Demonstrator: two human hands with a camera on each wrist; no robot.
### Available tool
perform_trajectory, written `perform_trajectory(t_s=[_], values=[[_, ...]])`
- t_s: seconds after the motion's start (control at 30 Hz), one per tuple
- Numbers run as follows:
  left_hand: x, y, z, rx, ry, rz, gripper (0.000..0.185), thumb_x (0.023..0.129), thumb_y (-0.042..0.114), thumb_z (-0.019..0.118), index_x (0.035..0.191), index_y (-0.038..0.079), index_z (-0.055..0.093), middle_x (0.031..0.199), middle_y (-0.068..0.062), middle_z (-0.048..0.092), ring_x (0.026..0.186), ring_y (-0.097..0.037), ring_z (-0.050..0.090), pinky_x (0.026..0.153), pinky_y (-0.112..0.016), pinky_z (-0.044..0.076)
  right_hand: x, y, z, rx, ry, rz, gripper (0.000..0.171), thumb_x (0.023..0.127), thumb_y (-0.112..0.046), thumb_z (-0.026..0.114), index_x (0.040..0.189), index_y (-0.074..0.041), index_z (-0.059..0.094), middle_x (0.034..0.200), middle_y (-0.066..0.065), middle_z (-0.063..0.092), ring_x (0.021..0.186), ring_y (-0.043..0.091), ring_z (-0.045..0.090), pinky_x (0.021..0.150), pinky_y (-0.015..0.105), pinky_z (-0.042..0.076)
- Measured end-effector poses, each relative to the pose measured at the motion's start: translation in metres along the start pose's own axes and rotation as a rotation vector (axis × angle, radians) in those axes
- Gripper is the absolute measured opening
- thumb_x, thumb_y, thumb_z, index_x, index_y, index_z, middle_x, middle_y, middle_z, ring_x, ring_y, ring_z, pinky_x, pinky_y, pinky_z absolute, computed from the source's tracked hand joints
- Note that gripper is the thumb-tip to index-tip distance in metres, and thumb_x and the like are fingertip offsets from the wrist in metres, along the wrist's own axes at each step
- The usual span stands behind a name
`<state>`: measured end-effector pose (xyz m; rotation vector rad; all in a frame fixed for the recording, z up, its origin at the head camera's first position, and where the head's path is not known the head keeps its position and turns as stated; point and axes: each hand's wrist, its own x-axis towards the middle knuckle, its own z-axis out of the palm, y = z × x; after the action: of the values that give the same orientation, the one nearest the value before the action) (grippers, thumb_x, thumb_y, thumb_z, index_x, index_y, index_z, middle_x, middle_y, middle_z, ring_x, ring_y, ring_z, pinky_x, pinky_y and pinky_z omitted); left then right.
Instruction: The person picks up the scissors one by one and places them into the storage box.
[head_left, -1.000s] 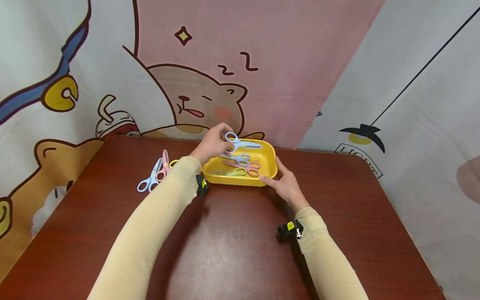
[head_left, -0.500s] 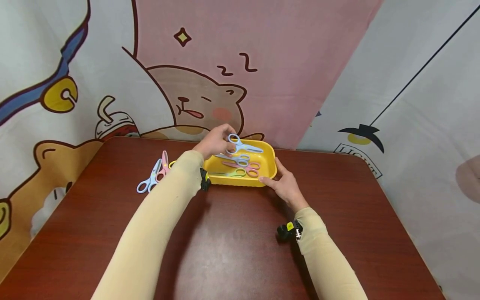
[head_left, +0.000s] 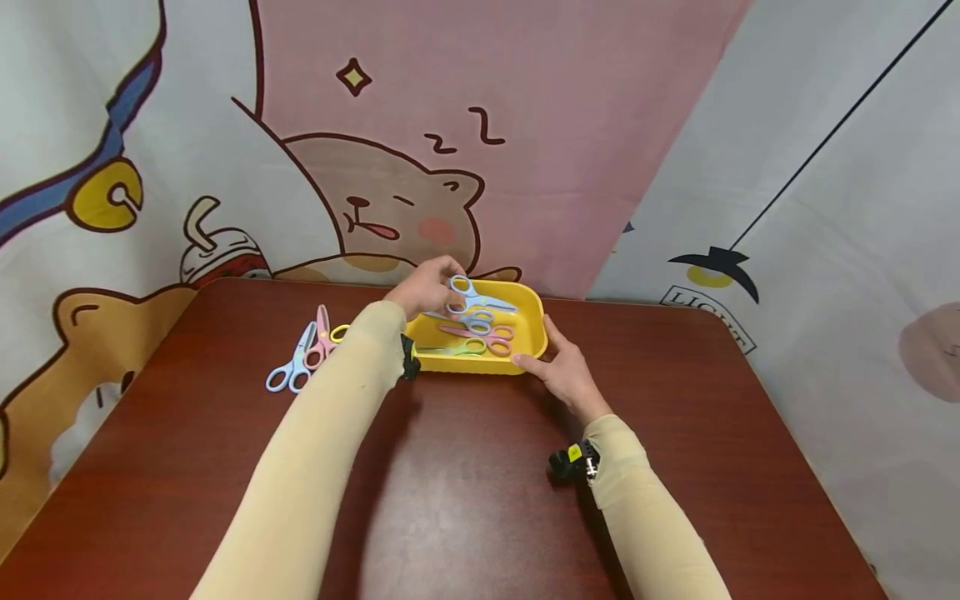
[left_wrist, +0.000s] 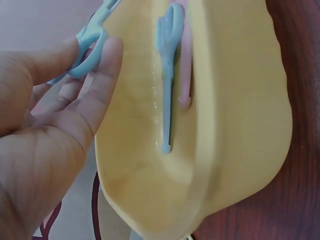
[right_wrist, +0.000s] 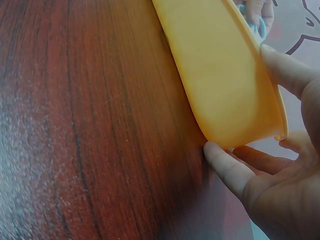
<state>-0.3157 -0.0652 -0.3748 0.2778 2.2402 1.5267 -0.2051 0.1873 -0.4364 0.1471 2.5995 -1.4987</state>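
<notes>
In the head view my left hand (head_left: 426, 288) pinches a pair of light-blue scissors (head_left: 480, 299) by the handle loops, above the back of a yellow plastic tray (head_left: 468, 365). The scissors' blades point right. The left wrist view shows thumb and fingers around the handle (left_wrist: 86, 46). Inside the tray lie another blue pair of scissors (head_left: 477, 320), a pink pair of scissors (head_left: 489, 335) and a green-handled pair of scissors (head_left: 467, 347). My right hand (head_left: 573, 377) grips the tray's right front corner, thumb at the rim, other fingers against the side and near the bottom edge.
On the brown table (head_left: 465, 500), left of the tray, lie blue scissors (head_left: 302, 353) and pink scissors (head_left: 322, 335). A yellow handle loop (head_left: 339, 332) shows beside them, partly hidden by my left sleeve (head_left: 322, 433). A printed curtain (head_left: 562, 150) hangs behind the table.
My left hand has shifted slightly right and down, bringing the blue scissors a little lower over the tray. The right hand keeps its grip on the corner. The head view has turned slightly.
</notes>
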Motion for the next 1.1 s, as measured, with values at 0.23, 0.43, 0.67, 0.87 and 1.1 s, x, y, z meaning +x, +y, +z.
perform_trajectory(t_s=[0.23,0.43,0.67,0.87,1.1], values=[[0.007,-0.008,0.002,0.002,-0.005,-0.029,0.043,0.097,-0.007,0.064,0.137,-0.004,0.049,0.110,-0.021,0.060,0.096,-0.032,0.067,0.093,-0.051,0.058,-0.001,-0.001,0.000,-0.016,0.005,0.004,0.102,0.090,-0.033,0.082,0.166,-0.019,0.017,0.171,0.005,0.022,0.154,0.027,0.028,0.124,0.046,0.027],[0.012,-0.014,0.004,0.046,-0.009,-0.050,0.044,0.094,-0.006,0.068,0.134,0.001,0.052,0.100,-0.016,0.060,0.083,-0.024,0.066,0.085,-0.046,0.059,0.000,-0.002,0.000,-0.017,0.006,-0.001,0.102,0.089,-0.033,0.082,0.166,-0.019,0.017,0.170,0.006,0.023,0.154,0.027,0.028,0.124,0.047,0.026],[0.016,-0.021,0.003,0.142,-0.001,-0.060,0.042,0.093,-0.001,0.071,0.131,0.006,0.055,0.101,-0.013,0.059,0.082,-0.019,0.061,0.070,-0.030,0.053,0.000,-0.002,0.000,-0.007,0.009,0.002,0.102,0.088,-0.033,0.083,0.166,-0.020,0.018,0.170,0.006,0.024,0.153,0.027,0.030,0.124,0.047,0.027],[0.016,-0.023,0.003,0.119,-0.014,-0.085,0.044,0.094,-0.003,0.069,0.134,0.005,0.052,0.100,-0.016,0.062,0.082,-0.024,0.064,0.071,-0.035,0.057,0.000,-0.002,-0.001,-0.004,0.007,0.010,0.102,0.088,-0.033,0.083,0.166,-0.021,0.018,0.170,0.006,0.024,0.154,0.027,0.029,0.124,0.047,0.026],[0.016,-0.024,0.001,0.168,-0.033,-0.131,0.052,0.095,0.002,0.069,0.142,0.005,0.049,0.120,-0.017,0.058,0.099,-0.026,0.061,0.082,-0.034,0.058,-0.001,-0.002,0.000,0.010,0.002,0.006,0.102,0.089,-0.032,0.083,0.166,-0.021,0.018,0.171,0.005,0.023,0.151,0.027,0.033,0.123,0.046,0.029]])
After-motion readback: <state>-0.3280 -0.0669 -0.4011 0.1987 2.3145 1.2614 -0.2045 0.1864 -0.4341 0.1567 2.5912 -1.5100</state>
